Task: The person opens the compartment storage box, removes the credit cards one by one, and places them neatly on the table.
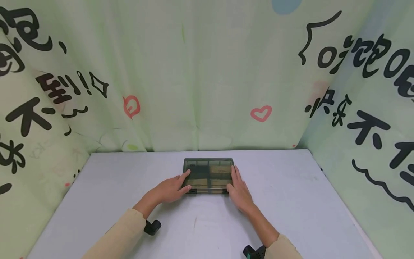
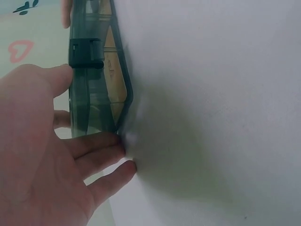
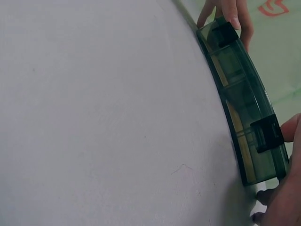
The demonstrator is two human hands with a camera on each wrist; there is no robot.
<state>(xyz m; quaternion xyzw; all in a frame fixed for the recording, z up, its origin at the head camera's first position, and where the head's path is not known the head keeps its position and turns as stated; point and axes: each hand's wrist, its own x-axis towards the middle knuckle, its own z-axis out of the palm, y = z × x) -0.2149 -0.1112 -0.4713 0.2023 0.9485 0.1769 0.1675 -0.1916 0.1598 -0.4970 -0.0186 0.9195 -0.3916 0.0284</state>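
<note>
Holding green box [image 1: 208,175] with both hands

head view high, forward-down over table [image 1: 291,201]; wrist views close, sharing the box [image 1: 208,175] front edge

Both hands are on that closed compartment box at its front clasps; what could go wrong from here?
1. The compartment box lies flat on a smooth table; with the left hand and right hand only at its sides, it may slide away.
2. Thumbs sit by the front clasps; if these pop suddenly, the lid could jerk and jostle whatever is inside.
</note>
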